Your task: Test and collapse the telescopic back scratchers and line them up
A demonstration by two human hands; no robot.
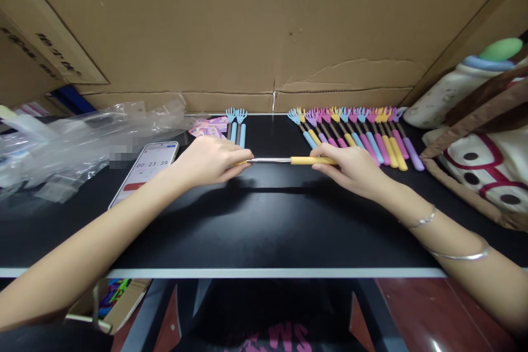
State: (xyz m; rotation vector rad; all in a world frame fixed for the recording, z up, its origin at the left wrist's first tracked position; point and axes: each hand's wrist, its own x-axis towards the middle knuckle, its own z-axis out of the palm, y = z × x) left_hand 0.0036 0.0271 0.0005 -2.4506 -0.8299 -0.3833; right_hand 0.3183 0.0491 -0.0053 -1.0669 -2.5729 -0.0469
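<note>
A yellow back scratcher (305, 160) with a silver metal rod lies level between my hands, above the black table (272, 231). My left hand (212, 159) is closed around its head end, which the fingers mostly hide. On the yellow handle, my right hand (350, 168) is closed in a pinch. Behind the left hand lie two blue back scratchers (242, 131). To the right is a row of several back scratchers (373, 137) in blue, yellow, pink and purple, heads toward the cardboard; the right hand partly covers some handles.
Clear plastic bags (103, 132) lie at the left beside a phone (150, 168) showing a timer. Pink printed cards (210, 125) rest near the back. A cardboard wall (264, 27) closes off the far side. At right stand a white bottle (449, 88) and a bag (487, 165).
</note>
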